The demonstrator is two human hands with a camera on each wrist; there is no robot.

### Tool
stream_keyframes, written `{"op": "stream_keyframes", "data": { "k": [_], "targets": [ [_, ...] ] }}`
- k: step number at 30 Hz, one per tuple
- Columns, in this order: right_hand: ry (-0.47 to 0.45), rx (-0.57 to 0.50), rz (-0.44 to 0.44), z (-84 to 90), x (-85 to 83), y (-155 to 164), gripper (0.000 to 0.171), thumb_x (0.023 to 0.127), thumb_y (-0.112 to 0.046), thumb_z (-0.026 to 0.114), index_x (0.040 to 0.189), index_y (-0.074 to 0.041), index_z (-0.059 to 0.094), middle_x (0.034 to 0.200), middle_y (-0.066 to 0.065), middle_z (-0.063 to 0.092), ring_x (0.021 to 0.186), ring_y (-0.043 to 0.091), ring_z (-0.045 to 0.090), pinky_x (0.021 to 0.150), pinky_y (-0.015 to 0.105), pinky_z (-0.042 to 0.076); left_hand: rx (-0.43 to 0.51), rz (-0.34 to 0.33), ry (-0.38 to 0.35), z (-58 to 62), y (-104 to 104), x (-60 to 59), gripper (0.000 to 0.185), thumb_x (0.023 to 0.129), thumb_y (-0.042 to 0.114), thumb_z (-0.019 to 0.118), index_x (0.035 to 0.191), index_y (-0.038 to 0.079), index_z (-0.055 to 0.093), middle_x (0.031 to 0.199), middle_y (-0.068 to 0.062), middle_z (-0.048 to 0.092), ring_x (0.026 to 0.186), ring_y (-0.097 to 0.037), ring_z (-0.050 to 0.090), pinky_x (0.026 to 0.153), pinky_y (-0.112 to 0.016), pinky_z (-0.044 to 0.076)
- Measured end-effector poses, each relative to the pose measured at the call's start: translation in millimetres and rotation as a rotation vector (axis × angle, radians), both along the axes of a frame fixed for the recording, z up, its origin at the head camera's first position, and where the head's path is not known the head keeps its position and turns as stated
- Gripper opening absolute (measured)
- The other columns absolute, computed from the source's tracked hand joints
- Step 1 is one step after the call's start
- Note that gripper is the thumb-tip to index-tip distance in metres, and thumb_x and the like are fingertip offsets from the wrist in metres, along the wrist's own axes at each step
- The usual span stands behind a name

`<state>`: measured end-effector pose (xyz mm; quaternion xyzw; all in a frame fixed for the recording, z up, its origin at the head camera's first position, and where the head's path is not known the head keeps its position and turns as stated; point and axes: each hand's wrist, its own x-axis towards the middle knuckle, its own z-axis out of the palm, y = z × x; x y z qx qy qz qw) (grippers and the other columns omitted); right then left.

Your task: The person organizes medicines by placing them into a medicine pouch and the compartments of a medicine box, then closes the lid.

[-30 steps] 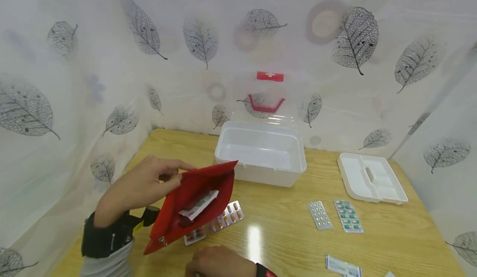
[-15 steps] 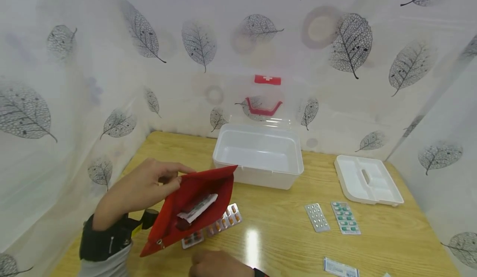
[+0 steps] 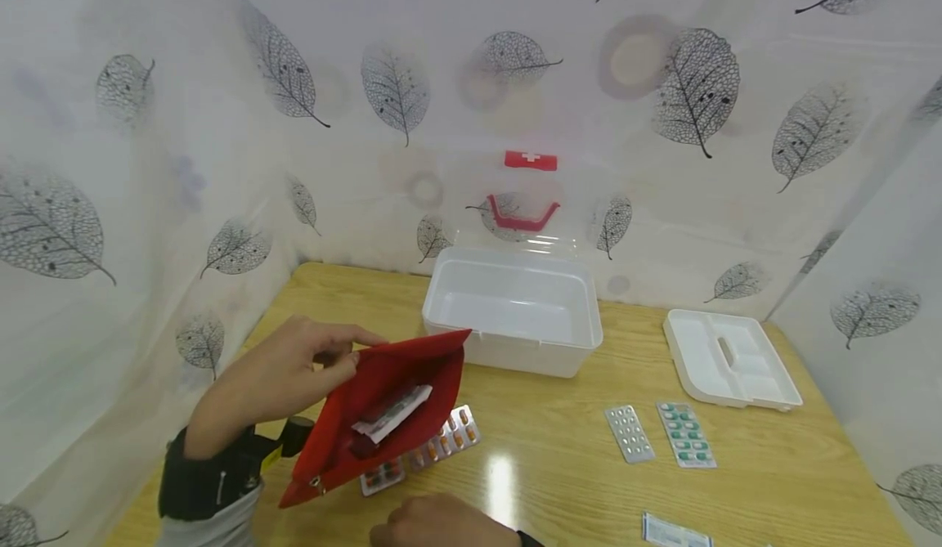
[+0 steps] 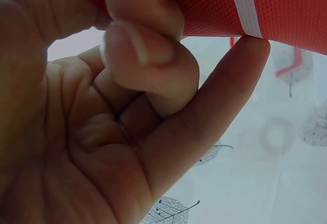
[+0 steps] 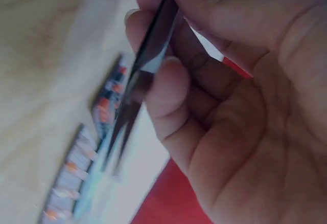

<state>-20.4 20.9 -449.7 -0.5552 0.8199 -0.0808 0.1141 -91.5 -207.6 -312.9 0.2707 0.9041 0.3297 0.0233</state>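
My left hand (image 3: 294, 367) pinches the upper edge of a red zip pouch (image 3: 441, 367), which gapes towards me. In the left wrist view the thumb and fingers bend at the red fabric (image 4: 214, 9), with one finger stretched along its edge. Inside the pouch lies a white wrapped packet (image 3: 395, 414). My right hand (image 3: 441, 522) is low in front of the pouch, at the frame's bottom edge. Dark metal tweezers (image 5: 156, 42) are pinched between its thumb and fingers in the right wrist view, their two tips apart with nothing visible between them.
Blister packs of orange capsules (image 3: 459, 431) and dark red capsules (image 3: 383, 475) lie partly behind the pouch. An opened white first-aid box (image 3: 515, 355) stands at the back. Rightward are a divided tray (image 3: 699, 359), pill packs (image 3: 629, 432) (image 3: 686, 435) and a slim printed packet (image 3: 673, 531).
The head view has tipped slightly, so most things sit a little lower in it. The left hand keeps its hold on the pouch; the right hand has shifted only slightly.
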Motion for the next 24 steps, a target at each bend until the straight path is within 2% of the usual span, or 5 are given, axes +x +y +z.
{"op": "stream_keyframes", "data": {
  "k": [5,9,14,20,24],
  "targets": [
    [0.012,-0.095,0.003,19.5,-3.3,6.9,0.006,0.086,-0.031,0.070,0.087,-0.032,0.065,0.076,-0.023,0.056,0.066,-0.015,0.043,0.055,0.007,0.032,0.003,0.000,-0.008,0.4,-0.9,0.2,0.039,0.090,-0.001,0.056,0.119,0.017,0.074,0.067,0.016,0.057,0.067,-0.005,0.060,0.064,-0.026,0.050],
    [0.004,-0.148,-0.004,34.0,-7.1,12.4,0.009,0.090,-0.028,0.071,0.099,-0.031,0.070,0.086,-0.024,0.063,0.069,-0.017,0.046,0.059,0.003,0.033,0.016,-0.005,-0.010,1.7,-1.4,0.3,0.039,0.091,-0.001,0.056,0.119,0.017,0.074,0.067,0.016,0.057,0.067,-0.005,0.059,0.063,-0.025,0.049],
    [0.123,-0.324,-0.017,49.4,-7.3,22.1,0.012,0.093,-0.023,0.073,0.104,-0.026,0.069,0.095,-0.020,0.068,0.075,-0.012,0.056,0.066,0.001,0.036,0.037,-0.018,-0.003,1.7,-0.7,0.3,0.038,0.090,-0.002,0.056,0.118,0.016,0.074,0.064,0.015,0.053,0.063,-0.004,0.055,0.058,-0.025,0.048],
    [0.304,-0.509,-0.064,66.3,-4.6,27.3,0.008,0.092,-0.025,0.075,0.098,-0.027,0.070,0.093,-0.017,0.066,0.080,-0.005,0.061,0.068,0.005,0.043,0.029,-0.011,0.004,0.7,-0.9,0.8,0.039,0.090,-0.003,0.057,0.118,0.019,0.074,0.063,0.016,0.053,0.063,-0.004,0.057,0.059,-0.025,0.049],
    [0.340,-0.597,-0.089,77.1,-5.8,27.3,0.008,0.092,-0.023,0.075,0.099,-0.025,0.072,0.096,-0.015,0.066,0.089,0.000,0.061,0.078,0.010,0.048,0.031,-0.013,0.014,1.2,-1.0,0.9,0.039,0.090,-0.003,0.058,0.118,0.018,0.074,0.062,0.016,0.052,0.059,-0.004,0.054,0.055,-0.026,0.048]
  ]
}}
